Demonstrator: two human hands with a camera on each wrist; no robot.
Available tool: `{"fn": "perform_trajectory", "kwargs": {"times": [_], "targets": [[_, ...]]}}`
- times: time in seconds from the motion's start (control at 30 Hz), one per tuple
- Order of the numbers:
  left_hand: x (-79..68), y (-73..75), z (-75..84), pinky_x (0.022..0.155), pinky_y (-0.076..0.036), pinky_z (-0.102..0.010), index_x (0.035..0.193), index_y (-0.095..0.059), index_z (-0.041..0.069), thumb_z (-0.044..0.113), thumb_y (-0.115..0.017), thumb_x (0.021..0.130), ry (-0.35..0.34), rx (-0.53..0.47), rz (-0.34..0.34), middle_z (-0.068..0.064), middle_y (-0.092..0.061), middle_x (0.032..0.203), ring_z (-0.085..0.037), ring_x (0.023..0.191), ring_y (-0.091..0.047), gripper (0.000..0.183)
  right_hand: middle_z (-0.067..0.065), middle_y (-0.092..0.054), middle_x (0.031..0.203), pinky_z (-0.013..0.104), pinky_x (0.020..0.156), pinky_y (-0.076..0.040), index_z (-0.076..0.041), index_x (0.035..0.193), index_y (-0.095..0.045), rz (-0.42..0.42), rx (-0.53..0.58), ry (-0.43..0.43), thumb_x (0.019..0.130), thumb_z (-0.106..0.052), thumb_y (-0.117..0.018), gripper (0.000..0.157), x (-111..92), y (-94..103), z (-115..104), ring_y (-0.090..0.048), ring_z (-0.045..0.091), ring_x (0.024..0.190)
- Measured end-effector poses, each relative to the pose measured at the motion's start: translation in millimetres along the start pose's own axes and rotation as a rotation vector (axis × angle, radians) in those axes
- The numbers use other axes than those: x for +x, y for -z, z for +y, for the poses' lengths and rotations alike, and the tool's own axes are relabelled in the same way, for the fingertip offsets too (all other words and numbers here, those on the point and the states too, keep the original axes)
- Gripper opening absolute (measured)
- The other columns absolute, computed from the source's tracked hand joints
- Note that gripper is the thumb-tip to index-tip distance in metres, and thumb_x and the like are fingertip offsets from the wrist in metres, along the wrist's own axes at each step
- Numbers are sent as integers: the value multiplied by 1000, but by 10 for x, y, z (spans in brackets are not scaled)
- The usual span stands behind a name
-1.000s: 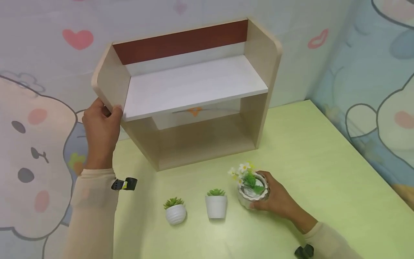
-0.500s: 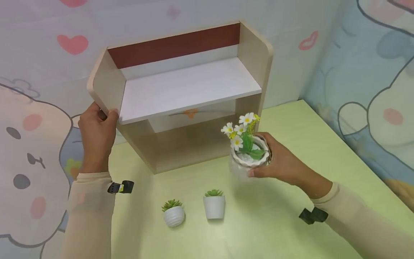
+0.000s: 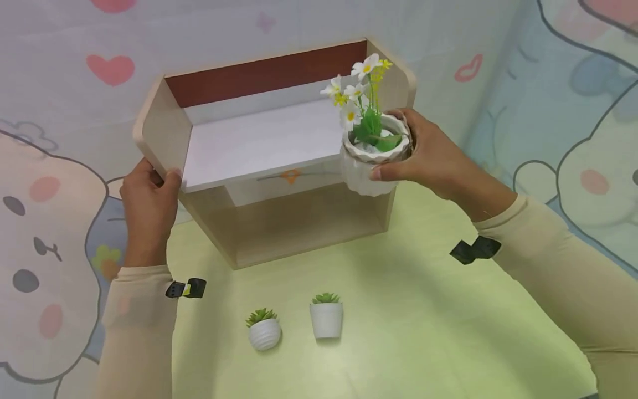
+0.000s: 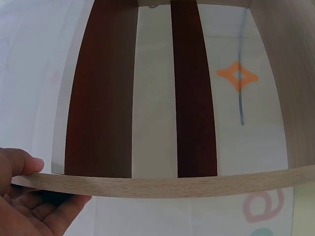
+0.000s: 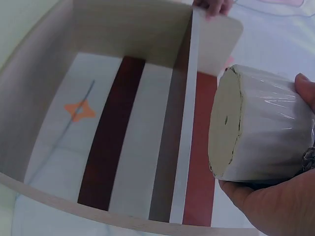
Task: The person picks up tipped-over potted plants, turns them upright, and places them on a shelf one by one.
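In the head view my right hand (image 3: pixel 428 155) grips a white scalloped flowerpot (image 3: pixel 369 174) by its right side. Artificial daisies (image 3: pixel 356 100) with green leaves rise from it. The pot is lifted off the table and overlaps the right front of the shelf's white upper board (image 3: pixel 264 144). Its flat base (image 5: pixel 225 123) faces the right wrist camera. My left hand (image 3: pixel 152 202) pinches the front edge of the left side panel (image 3: pixel 161 130) of the small wooden bookshelf, thumb inside and fingers outside. In the left wrist view the fingers (image 4: pixel 64 214) lie under that panel's edge.
Two small white pots with green succulents, a round ribbed one (image 3: pixel 265 333) and a tapered one (image 3: pixel 327 320), sit on the pale green table (image 3: pixel 399 332) before the shelf. Cartoon-printed walls (image 3: pixel 50 221) stand behind and to the sides.
My right hand has raised the flowerpot from the table up to the height of the shelf's upper board. My left hand keeps its hold on the side panel. The head view has shifted slightly.
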State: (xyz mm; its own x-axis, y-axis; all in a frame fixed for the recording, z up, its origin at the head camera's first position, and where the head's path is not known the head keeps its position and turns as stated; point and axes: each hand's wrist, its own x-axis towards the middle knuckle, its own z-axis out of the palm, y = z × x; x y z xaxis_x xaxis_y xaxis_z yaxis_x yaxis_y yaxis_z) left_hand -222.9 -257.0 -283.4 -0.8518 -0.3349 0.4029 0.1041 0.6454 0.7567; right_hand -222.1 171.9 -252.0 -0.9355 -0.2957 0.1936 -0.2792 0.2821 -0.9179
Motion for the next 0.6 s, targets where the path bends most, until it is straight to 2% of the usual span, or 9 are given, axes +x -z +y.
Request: {"fn": "perform_trajectory", "kwargs": {"times": [0.13,0.23,0.43,0.6], "targets": [[7,2,-27,95,-53,-39,139,-66,5,19,-57,104,1,9,-3,-17,-72,128,-27,116,-69,39,10,-52,142,32,100,-50,-7,154,-38,20,14,-16,80,-4,-86,88,209,-21,-21,-54,22,122],[14,3,-46,94,-53,-36,138,-66,4,19,-57,103,-1,8,4,-17,-73,127,-26,115,-70,39,10,-50,144,34,104,-47,-6,155,-38,34,27,-9,80,-5,-87,90,348,-71,-39,-53,21,125],[-4,-7,-70,90,-53,-34,136,-67,3,19,-57,103,-7,7,16,-18,-74,123,-27,112,-70,38,9,-51,143,34,104,-47,-5,155,-38,55,65,22,80,-7,-87,89,550,-141,-53,-54,20,124],[-47,-21,-95,92,-54,-38,137,-66,2,17,-57,103,-17,10,14,-18,-73,125,-28,113,-70,38,10,-48,148,34,108,-43,-5,157,-33,89,58,1,81,-11,-87,94,663,-171,-1,-51,20,128]]}}
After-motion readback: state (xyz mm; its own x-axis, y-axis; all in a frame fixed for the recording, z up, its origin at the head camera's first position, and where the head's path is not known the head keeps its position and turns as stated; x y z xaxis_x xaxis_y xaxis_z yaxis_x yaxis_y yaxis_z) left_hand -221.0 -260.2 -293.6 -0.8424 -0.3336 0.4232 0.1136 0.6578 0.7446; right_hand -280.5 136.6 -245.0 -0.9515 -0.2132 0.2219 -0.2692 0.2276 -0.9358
